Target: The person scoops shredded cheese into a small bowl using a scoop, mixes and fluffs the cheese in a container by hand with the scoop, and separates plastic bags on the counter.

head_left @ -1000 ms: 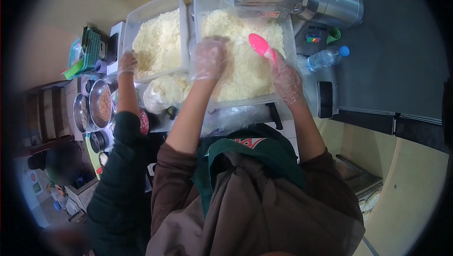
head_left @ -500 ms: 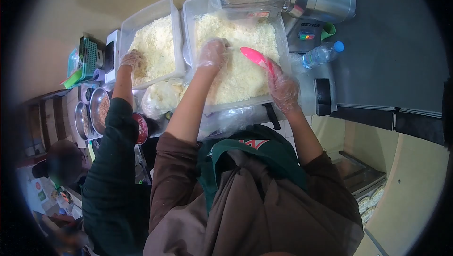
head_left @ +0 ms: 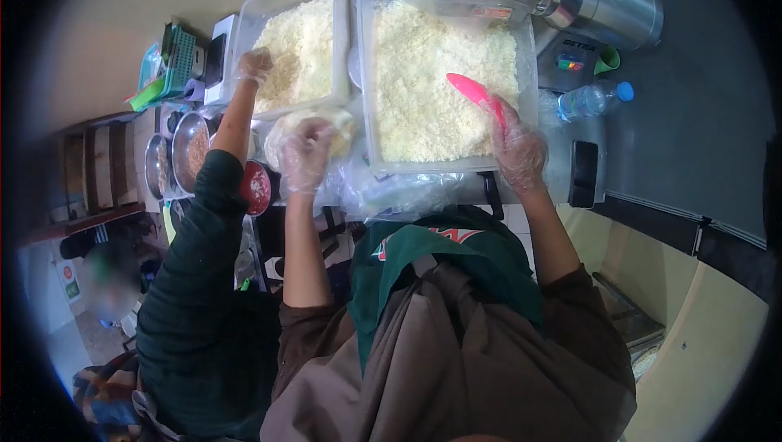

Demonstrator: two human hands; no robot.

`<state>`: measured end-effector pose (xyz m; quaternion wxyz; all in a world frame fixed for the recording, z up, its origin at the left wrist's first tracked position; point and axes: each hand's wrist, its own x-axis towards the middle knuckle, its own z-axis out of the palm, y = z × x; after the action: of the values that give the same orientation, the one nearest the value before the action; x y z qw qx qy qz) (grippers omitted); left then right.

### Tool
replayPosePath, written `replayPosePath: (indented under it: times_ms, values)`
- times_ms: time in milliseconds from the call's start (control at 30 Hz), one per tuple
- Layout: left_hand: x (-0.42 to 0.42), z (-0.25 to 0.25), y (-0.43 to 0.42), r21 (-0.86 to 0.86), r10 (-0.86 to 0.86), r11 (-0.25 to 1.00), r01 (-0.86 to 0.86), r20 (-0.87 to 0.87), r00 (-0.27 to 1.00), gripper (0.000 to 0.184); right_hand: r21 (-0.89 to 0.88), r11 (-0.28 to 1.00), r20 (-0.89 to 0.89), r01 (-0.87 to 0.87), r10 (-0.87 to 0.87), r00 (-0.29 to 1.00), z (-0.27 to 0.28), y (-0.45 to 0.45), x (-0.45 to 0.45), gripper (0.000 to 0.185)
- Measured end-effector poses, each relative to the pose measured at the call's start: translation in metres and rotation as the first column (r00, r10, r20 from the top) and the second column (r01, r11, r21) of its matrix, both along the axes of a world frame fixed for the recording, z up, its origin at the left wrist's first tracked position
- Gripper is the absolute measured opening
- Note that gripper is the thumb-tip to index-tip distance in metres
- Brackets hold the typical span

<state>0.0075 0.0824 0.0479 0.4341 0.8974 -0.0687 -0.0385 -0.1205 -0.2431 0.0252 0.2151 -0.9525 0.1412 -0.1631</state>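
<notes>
My right hand [head_left: 520,153], in a clear plastic glove, grips a pink scoop [head_left: 471,89] over the right side of a large clear tub [head_left: 368,75] of pale crumbly food [head_left: 432,83]. My left hand [head_left: 304,155], gloved too, is outside that tub, over a clear plastic bag of pale food [head_left: 340,126] on the near side of the left tub. Its fingers are curled together; what they hold, if anything, is too small to tell.
A co-worker's gloved hand [head_left: 254,65] reaches into the left tub [head_left: 342,35]. Metal bowls [head_left: 191,153] and a red bowl [head_left: 257,188] lie left. A metal machine [head_left: 619,6], a bottle [head_left: 590,102] and a black phone [head_left: 583,173] are right.
My left hand has left the right tub's food and moved left and toward me, to the bag. My right hand still holds the scoop over the tub. The camera view has shifted.
</notes>
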Motion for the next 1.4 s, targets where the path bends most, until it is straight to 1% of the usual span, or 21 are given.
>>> replayPosePath:
  times_ms: [33, 100, 133, 233, 333, 400, 433, 467, 500, 567, 633, 667, 767, 867, 933, 1000, 1067, 1133, 1233, 1367, 1400]
  values:
    - [-0.004, -0.004, 0.000, 0.001, 0.011, 1.000, -0.011, -0.001, 1.000, 0.012, -0.010, 1.000, -0.053, 0.017, -0.018, 0.998, 0.002, 0.001, 0.000, 0.039]
    - [-0.009, -0.011, 0.000, 0.466, -0.232, 0.883, 0.060, 0.321, 0.918, 0.012, -0.022, 0.999, -0.106, 0.023, -0.025, 0.994, 0.002, 0.001, 0.000, 0.040]
    - [-0.011, -0.007, -0.004, 0.527, -0.165, 0.849, 0.014, 0.240, 0.957, 0.013, -0.038, 0.999, -0.130, 0.027, -0.032, 0.991, 0.002, 0.001, 0.000, 0.040]
    - [-0.011, -0.019, 0.004, 0.583, -0.190, 0.812, -0.031, 0.313, 0.931, 0.016, -0.047, 0.998, -0.225, 0.032, -0.042, 0.974, 0.011, 0.005, 0.001, 0.039]
    - [-0.014, -0.004, -0.018, 0.491, -0.045, 0.867, -0.089, 0.254, 0.966, 0.021, 0.043, 0.999, -0.308, -0.002, 0.015, 0.951, 0.016, 0.005, 0.006, 0.038]
    - [-0.012, -0.007, -0.027, 0.318, -0.078, 0.948, 0.009, 0.205, 0.976, 0.034, 0.137, 0.990, -0.327, -0.045, 0.088, 0.941, 0.007, 0.015, 0.010, 0.037]
    - [-0.010, -0.017, -0.037, 0.315, -0.079, 0.949, 0.011, 0.203, 0.976, 0.034, 0.236, 0.950, -0.202, -0.205, 0.255, 0.946, -0.002, 0.028, 0.015, 0.037]
    - [-0.007, -0.032, -0.049, 0.018, -0.064, 0.998, 0.063, 0.108, 0.992, 0.040, 0.309, 0.877, -0.061, -0.367, 0.404, 0.913, -0.010, 0.037, 0.020, 0.038]
    - [-0.004, -0.047, -0.060, -0.285, -0.078, 0.956, 0.078, 0.013, 0.997, 0.046, 0.306, 0.879, -0.063, -0.366, 0.402, 0.913, -0.003, 0.040, 0.032, 0.038]
    - [-0.004, -0.064, -0.075, -0.065, -0.123, 0.990, 0.127, 0.056, 0.991, 0.054, 0.281, 0.935, -0.493, -0.215, 0.333, 0.804, 0.018, 0.037, 0.066, 0.042]
    - [-0.004, -0.052, -0.088, -0.279, -0.049, 0.960, 0.030, -0.061, 0.997, 0.049, 0.169, 0.985, -0.466, -0.022, 0.100, 0.879, 0.017, 0.011, 0.088, 0.042]
    - [-0.004, -0.055, -0.087, -0.270, -0.046, 0.963, 0.025, -0.072, 0.996, 0.049, 0.292, 0.955, -0.355, 0.055, 0.055, 0.933, 0.008, -0.006, 0.091, 0.042]
    - [-0.008, -0.050, -0.089, -0.237, -0.017, 0.971, 0.024, 0.031, 0.999, 0.046, 0.175, 0.984, -0.380, -0.040, 0.105, 0.919, 0.007, 0.008, 0.101, 0.041]
    - [-0.006, -0.074, -0.087, -0.188, -0.032, 0.982, 0.034, 0.015, 0.999, 0.046, 0.151, 0.975, -0.426, -0.166, 0.215, 0.879, 0.018, 0.051, 0.110, 0.039]
    - [-0.005, -0.097, -0.079, 0.113, -0.112, 0.990, 0.085, 0.263, 0.958, 0.048, 0.089, 0.972, -0.414, -0.217, 0.234, 0.880, -0.018, 0.043, 0.125, 0.041]
    - [-0.006, -0.085, -0.081, 0.059, -0.116, 0.992, 0.109, 0.140, 0.983, 0.051, 0.126, 0.988, -0.327, -0.090, 0.127, 0.936, -0.017, 0.020, 0.127, 0.037]
    - [-0.007, -0.037, -0.088, -0.141, -0.034, 0.990, 0.025, -0.060, 0.998, 0.053, -0.066, 0.993, -0.229, -0.095, 0.077, 0.970, -0.014, 0.004, 0.113, 0.036]
    - [-0.008, -0.041, -0.080, -0.172, -0.064, 0.983, 0.057, -0.033, 0.997, 0.054, -0.175, 0.983, -0.304, -0.047, -0.008, 0.953, 0.051, 0.032, 0.090, 0.039]
    - [-0.015, -0.015, -0.059, -0.196, -0.157, 0.970, 0.143, -0.058, 0.986, 0.057, -0.100, 0.994, -0.326, -0.035, 0.001, 0.946, 0.067, 0.044, 0.076, 0.040]
    - [-0.024, 0.002, 0.001, -0.220, 0.021, 0.976, -0.008, 0.056, 0.998, 0.055, -0.154, 0.988, -0.420, -0.016, -0.051, 0.906, 0.077, 0.041, 0.081, 0.040]
    - [-0.027, 0.001, 0.022, -0.211, 0.128, 0.970, -0.117, 0.042, 0.991, 0.054, -0.058, 0.998, -0.314, 0.017, -0.034, 0.949, 0.073, 0.041, 0.081, 0.039]
